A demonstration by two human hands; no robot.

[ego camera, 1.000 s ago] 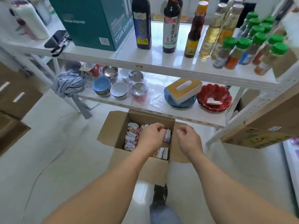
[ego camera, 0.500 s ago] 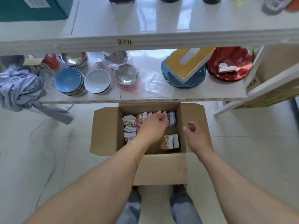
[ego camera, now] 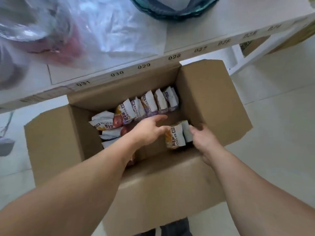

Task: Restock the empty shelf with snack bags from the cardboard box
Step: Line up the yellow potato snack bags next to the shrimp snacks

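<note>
An open cardboard box stands on the floor below me, its flaps folded out. Inside, several white snack bags stand in a row along the far wall, and more lie stacked at the left. Two bags stand apart near the right wall. My left hand reaches into the box with fingers spread, its fingertips touching the left side of those two bags. My right hand touches their right side, fingers slightly curled against them.
A white shelf board with number labels on its front edge juts over the box's far side. It carries a clear plastic wrap over bowls and a dark blue dish. Pale floor tiles surround the box.
My head has dropped much closer to the box. My left hand moved right off the row of bags, and my right hand went into the box; both now flank the two bags.
</note>
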